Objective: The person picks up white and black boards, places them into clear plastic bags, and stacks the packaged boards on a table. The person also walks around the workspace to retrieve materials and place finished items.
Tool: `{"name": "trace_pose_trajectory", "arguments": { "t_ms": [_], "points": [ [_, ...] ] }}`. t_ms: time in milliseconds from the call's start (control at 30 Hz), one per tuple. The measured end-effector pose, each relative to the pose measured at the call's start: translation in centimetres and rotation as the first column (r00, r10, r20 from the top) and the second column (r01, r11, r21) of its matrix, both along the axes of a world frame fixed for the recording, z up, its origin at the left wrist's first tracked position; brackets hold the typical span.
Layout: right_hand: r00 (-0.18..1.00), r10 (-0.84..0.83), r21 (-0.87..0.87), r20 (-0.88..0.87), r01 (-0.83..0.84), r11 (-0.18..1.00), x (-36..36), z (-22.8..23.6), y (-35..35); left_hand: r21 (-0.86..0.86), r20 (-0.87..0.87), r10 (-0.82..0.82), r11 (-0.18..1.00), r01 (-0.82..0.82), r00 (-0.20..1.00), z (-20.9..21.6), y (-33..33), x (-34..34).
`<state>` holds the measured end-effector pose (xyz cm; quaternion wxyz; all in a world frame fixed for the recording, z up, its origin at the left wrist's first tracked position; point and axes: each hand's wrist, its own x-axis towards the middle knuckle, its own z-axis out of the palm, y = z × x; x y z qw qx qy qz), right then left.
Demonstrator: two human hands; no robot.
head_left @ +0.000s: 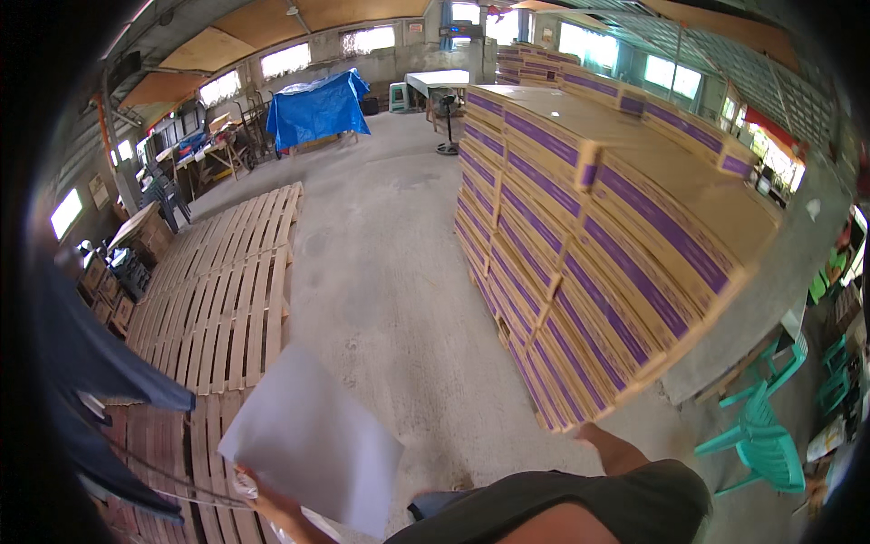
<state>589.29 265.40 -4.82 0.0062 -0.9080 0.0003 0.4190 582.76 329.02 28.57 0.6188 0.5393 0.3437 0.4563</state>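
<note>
Currently | left grip (248,483) | white sheet (313,440) | held by lower-left edge, extending rightward

Wooden pallets (243,299) lying flat on the left, a bright blue tarp (313,113) draped over something further back, plus a white-topped table (439,79) with a little stool (398,88) beside it. Green plastic chair (768,451) off to the right.

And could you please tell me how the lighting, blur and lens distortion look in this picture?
In the head view, the far windows glare to near white; in the head view, the left hand, the white sheet it holds and the edges of the nearer stacked boxes look soft, perhaps from motion; in the head view, the window row curves and the rim falls to black.
</note>
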Motion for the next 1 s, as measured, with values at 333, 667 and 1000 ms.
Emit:
{"name": "trace_pose_trajectory", "arguments": {
  "t_ms": [333, 667, 1000],
  "points": [
    [0.803, -0.383, 0.752, 0.456, -0.118, 0.649, 55.8, 15.4, 36.8, -0.020, 0.020, 0.090, 0.996, -0.090, 0.996, -1.0, 15.3, 37.2],
    [0.963, -0.159, -0.037, -0.218, 0.155, 0.987, 62.2, -1.9, 14.7, 0.070, 0.027, -0.084, 0.994, 0.082, 0.996, 2.3, 21.3, 83.1],
    [0.984, -0.162, 0.254, -0.071, 0.175, 0.951, 121.0, -0.5, 25.2, -0.110, 0.083, -0.073, 0.991, 0.082, 0.994, 2.8, 16.2, 126.9]
  ]
}}
